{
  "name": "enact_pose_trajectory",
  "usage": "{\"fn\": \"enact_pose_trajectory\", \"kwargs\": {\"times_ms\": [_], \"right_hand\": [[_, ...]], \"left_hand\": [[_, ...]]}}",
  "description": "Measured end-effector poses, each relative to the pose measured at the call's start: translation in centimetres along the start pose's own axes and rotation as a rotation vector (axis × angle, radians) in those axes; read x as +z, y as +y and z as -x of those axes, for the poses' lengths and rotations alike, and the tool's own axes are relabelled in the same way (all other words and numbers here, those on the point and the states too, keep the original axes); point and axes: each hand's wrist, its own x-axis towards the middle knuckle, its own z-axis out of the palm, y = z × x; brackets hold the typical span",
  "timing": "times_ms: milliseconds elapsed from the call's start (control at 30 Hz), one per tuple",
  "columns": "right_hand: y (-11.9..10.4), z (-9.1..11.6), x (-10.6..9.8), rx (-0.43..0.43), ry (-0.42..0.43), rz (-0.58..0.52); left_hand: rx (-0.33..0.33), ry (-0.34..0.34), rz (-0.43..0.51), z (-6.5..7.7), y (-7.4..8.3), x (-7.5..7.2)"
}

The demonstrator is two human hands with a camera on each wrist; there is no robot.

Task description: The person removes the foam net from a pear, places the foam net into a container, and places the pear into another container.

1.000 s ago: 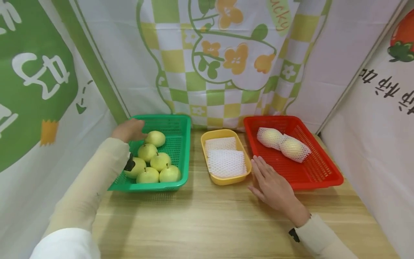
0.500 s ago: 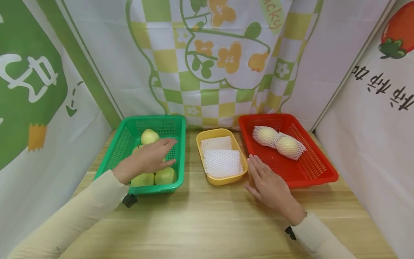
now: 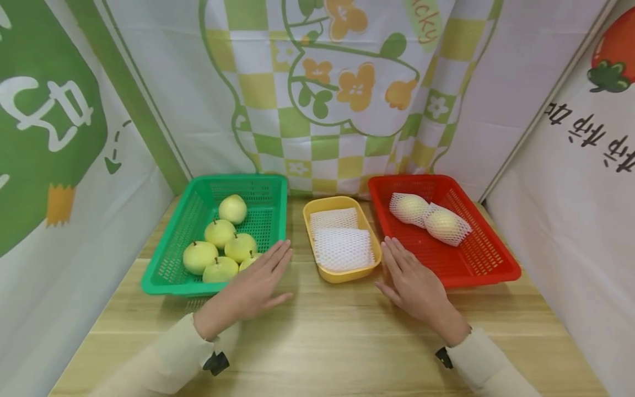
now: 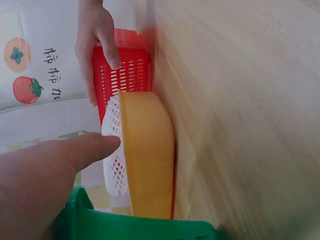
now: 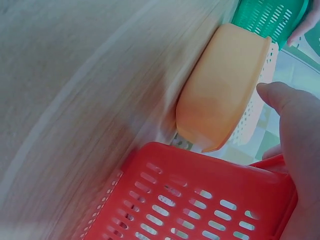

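Observation:
My left hand (image 3: 253, 286) hovers at the front right corner of the green basket (image 3: 163, 242), fingers straight and holding nothing. Several yellow-green pears (image 3: 200, 257) lie in that basket, one partly hidden behind the hand. At the near left corner of the red basket (image 3: 496, 231) is my right hand (image 3: 416, 289), its fingers straight and nothing in its grasp. Two pears in white foam nets (image 3: 446, 225) lie inside the red basket. Between the hands stands a yellow tray (image 3: 347, 277) holding white foam net sleeves (image 3: 343, 248); both wrist views show its side (image 4: 147, 150).
Everything stands on a wooden table (image 3: 337, 342). A checked cloth (image 3: 322, 138) hangs close behind the baskets. Printed white walls enclose the left (image 3: 124, 198) and right (image 3: 560, 209) sides.
My left hand has come from the back left of the green basket, across the pears, to its front right corner. My right hand stays by the red basket. The pears look unmoved.

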Motion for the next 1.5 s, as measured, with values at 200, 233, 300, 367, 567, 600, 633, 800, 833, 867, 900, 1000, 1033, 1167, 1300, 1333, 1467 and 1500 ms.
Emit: {"fn": "enact_pose_trajectory", "kwargs": {"times_ms": [200, 233, 300, 367, 567, 600, 633, 800, 833, 867, 900, 1000, 1033, 1167, 1300, 1333, 1467, 1500], "right_hand": [[0.0, -0.3, 0.0, -0.011, -0.002, -0.014], [0.1, -0.3, -0.1, -0.014, -0.004, -0.022], [0.2, -0.3, -0.2, -0.016, -0.019, -0.052], [0.3, -0.3, -0.8, -0.008, -0.064, -0.115], [1.7, -1.4, -4.6, 0.052, -0.338, -0.382], [2.2, -1.9, -5.4, 0.054, -0.381, -0.411], [2.6, -2.5, -6.1, 0.057, -0.42, -0.43], [6.1, -6.5, -8.9, 0.097, -0.542, -0.444], [6.9, -7.3, -9.2, 0.12, -0.555, -0.431], [7.9, -8.1, -9.3, 0.142, -0.56, -0.416], [8.8, -9.0, -9.3, 0.161, -0.563, -0.4], [11.4, -11.0, -8.3, 0.198, -0.543, -0.352], [12.2, -11.6, -7.8, 0.199, -0.53, -0.342], [14.8, -13.3, -5.2, 0.212, -0.491, -0.335], [16.5, -14.0, -2.2, 0.278, -0.488, -0.36], [16.6, -14.0, -1.6, 0.298, -0.485, -0.369], [16.8, -14.1, 1.1, 0.341, -0.456, -0.351], [16.7, -14.0, 1.7, 0.347, -0.451, -0.339]], "left_hand": [[-0.059, 0.065, -0.115, 0.3, 0.4, 1.9], [-0.068, 0.067, -0.133, 0.3, 0.5, 2.1], [-0.081, 0.07, -0.161, 0.3, 0.5, 2.5], [-0.089, 0.068, -0.183, 0.3, 0.5, 2.7], [-0.098, 0.066, -0.212, 0.2, 0.7, 2.7], [-0.099, 0.067, -0.215, 0.2, 0.7, 2.7], [-0.1, 0.068, -0.218, 0.2, 0.7, 2.7], [-0.091, 0.078, -0.228, 0.1, 0.7, 2.7], [-0.091, 0.078, -0.231, 0.0, 0.7, 2.8], [-0.091, 0.076, -0.238, 0.0, 0.7, 2.8], [-0.092, 0.073, -0.24, 0.0, 0.7, 2.8], [-0.096, 0.056, -0.236, 0.1, 0.8, 2.8], [-0.096, 0.051, -0.234, 0.2, 0.8, 2.9], [-0.096, 0.055, -0.219, 0.4, 0.9, 2.8], [-0.101, 0.063, -0.202, 0.4, 0.9, 2.7], [-0.101, 0.064, -0.199, 0.4, 0.9, 2.6], [-0.102, 0.063, -0.2, 0.5, 0.9, 2.6], [-0.103, 0.063, -0.204, 0.5, 0.8, 2.6]]}}
